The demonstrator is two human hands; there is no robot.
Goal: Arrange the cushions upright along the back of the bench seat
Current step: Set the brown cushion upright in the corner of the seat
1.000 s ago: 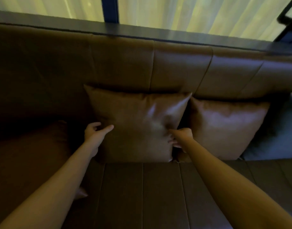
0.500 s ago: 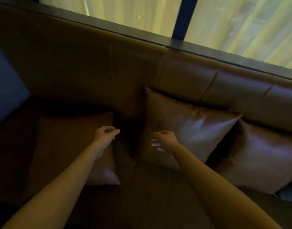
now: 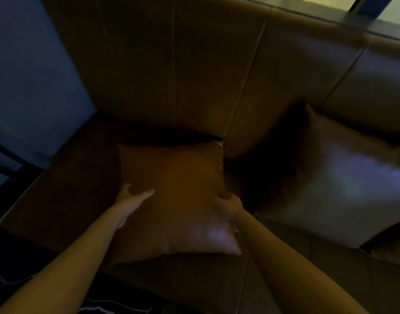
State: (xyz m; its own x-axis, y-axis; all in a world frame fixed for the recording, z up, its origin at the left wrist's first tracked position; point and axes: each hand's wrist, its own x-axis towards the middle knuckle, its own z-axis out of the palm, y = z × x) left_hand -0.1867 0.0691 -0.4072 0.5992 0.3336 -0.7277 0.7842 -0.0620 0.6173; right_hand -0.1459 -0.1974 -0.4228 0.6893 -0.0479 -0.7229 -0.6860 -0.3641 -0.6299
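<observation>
Brown and shiny, the flat cushion (image 3: 176, 200) lies face up on the bench seat (image 3: 65, 200), near the seat's left end, with its far edge close to the bench back (image 3: 172, 75) but not leaning on it. Your left hand (image 3: 128, 200) rests on the cushion's left edge with the fingers spread open, and the thumb points across the top; it does not look closed on anything yet. Your right hand (image 3: 230, 205) is on the cushion's right edge, and its fingers seem to curl over that edge, but it is too dark to tell if they really pinch it. So the cushion sits right between your two hands, and both hands are about as near to it as each other. The bench back is straight ahead of your hands, past the cushion's far edge. I think the next move is to tip the near edge up and push the cushion back until it stands against the bench back. A second cushion (image 3: 344, 177) already stands leaning there, to the right, with a dark gap between the two. Try to stand this one next to it.
</observation>
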